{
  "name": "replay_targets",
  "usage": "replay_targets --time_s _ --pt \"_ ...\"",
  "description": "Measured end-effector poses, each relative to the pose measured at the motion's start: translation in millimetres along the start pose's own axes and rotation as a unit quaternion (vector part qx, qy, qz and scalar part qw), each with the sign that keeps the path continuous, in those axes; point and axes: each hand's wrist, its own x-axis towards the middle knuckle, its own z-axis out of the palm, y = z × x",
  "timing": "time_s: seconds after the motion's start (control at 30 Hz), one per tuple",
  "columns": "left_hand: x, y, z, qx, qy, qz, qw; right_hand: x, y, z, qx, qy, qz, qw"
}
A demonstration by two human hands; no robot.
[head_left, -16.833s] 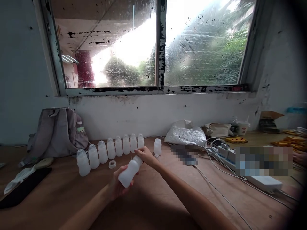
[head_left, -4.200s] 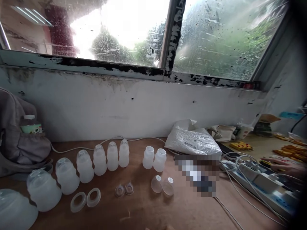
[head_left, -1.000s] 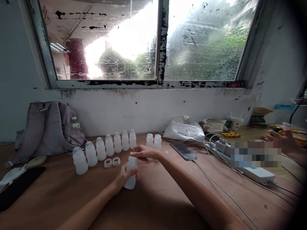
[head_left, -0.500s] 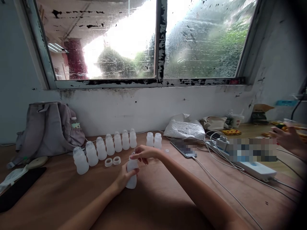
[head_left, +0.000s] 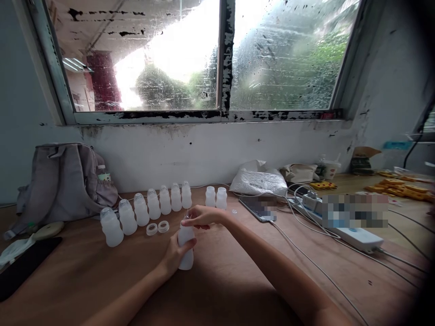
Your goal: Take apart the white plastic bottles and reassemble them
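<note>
A frosted white baby bottle (head_left: 186,261) stands upright, or nearly so, in front of me. My left hand (head_left: 176,251) is wrapped round its body, thumb across the front. At the bottle's top, the fingers of my right hand (head_left: 202,216) are closed on the clear upper part; they hide most of it. Just left of the bottle, two white rings (head_left: 157,227) lie on the table. Behind them several capped baby bottles (head_left: 141,209) stand in a slanting row. Two bottles without caps (head_left: 216,198) stand beyond my right hand.
A grey backpack (head_left: 68,181) leans by the wall on the left, near a black flat object (head_left: 29,267). To the right lie a phone (head_left: 256,209), a silvery package (head_left: 260,179), a white power strip (head_left: 360,237) with trailing cables, and yellow items (head_left: 396,188). A small clear disc (head_left: 234,211) lies near the phone.
Another person's hand at the far right has gone out of view. My view has shifted slightly. Both my hands keep their hold on the bottle, almost unmoved.
</note>
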Motion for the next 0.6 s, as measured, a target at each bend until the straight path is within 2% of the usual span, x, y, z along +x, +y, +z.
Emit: replay_targets --time_s 0.07,0.17,0.27,0.47,0.53,0.6 --pt "1 -1 -1.4 0.027 0.009 0.020 0.999 1 -1 2 -0.025 0.018 -0.015 0.999" --pt "4 0 -4.1 0.050 0.019 0.047 0.997 3 -5 7 -0.048 0.087 -0.048 0.994" --pt "4 3 -5.8 0.032 0.010 0.044 0.998 4 -8 8 -0.049 0.119 -0.070 0.989" --pt "-2 6 -5.6 -0.078 -0.057 -0.023 0.995 -6 -6 -5 0.066 -0.029 -0.063 0.995" --pt "-3 6 -4.8 -0.105 -0.069 -0.040 0.991 -9 -2 -10 0.090 -0.051 -0.057 0.993" --pt "-4 6 -3.9 -0.109 -0.087 -0.050 0.989 -11 2 -15 0.097 -0.030 -0.033 0.994"
